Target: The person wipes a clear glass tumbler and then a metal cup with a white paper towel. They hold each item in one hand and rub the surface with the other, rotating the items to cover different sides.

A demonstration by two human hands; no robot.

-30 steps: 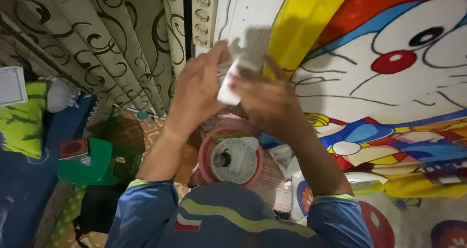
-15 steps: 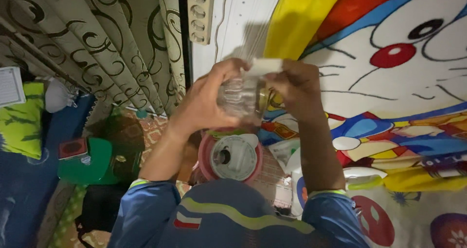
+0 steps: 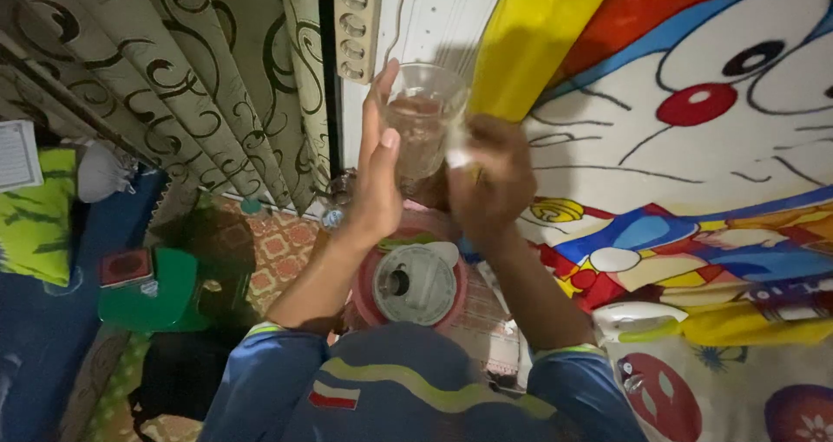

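While held: one glass [image 3: 423,121] (two hands)

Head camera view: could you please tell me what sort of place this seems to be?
Probably a bedroom or living corner of a home. A cartoon-print bedsheet lies at right, patterned curtains hang at left, and a wall socket strip shows between them. The left hand and right hand hold a clear glass.
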